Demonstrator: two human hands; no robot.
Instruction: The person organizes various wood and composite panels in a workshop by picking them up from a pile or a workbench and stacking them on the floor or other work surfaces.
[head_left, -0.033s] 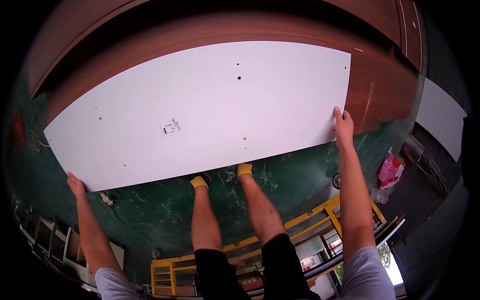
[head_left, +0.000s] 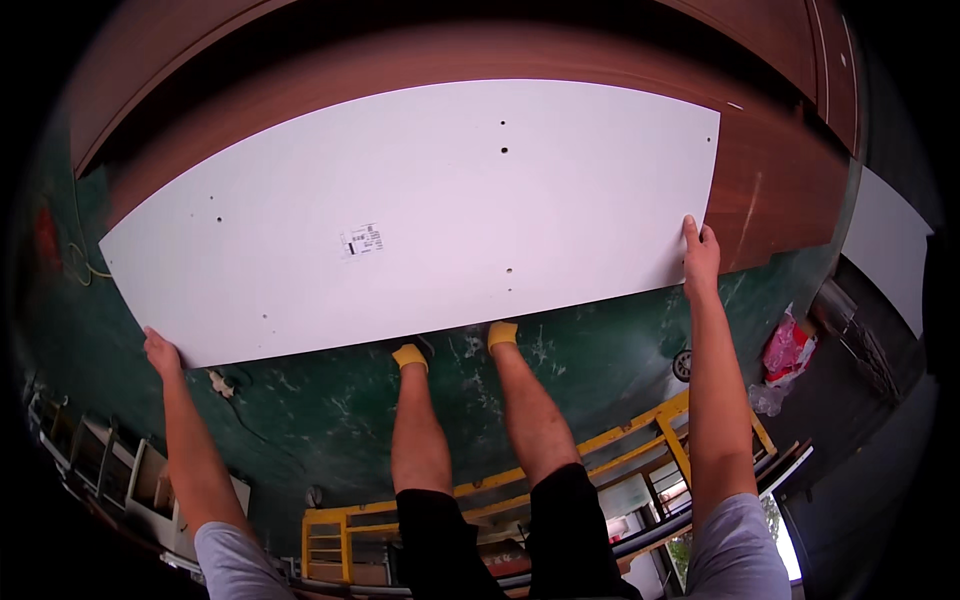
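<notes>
White panel (head_left: 430, 215) spans the view above the green floor (head_left: 330, 410), clamped at its near corners by the left hand (head_left: 160, 352) at eight o'clock and right hand (head_left: 699, 252) at three.

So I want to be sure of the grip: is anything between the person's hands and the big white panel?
Nothing visible. The left hand grips the white panel at its near left corner, and the right hand grips its right edge near the lower corner, both bare and directly on the board.
</notes>
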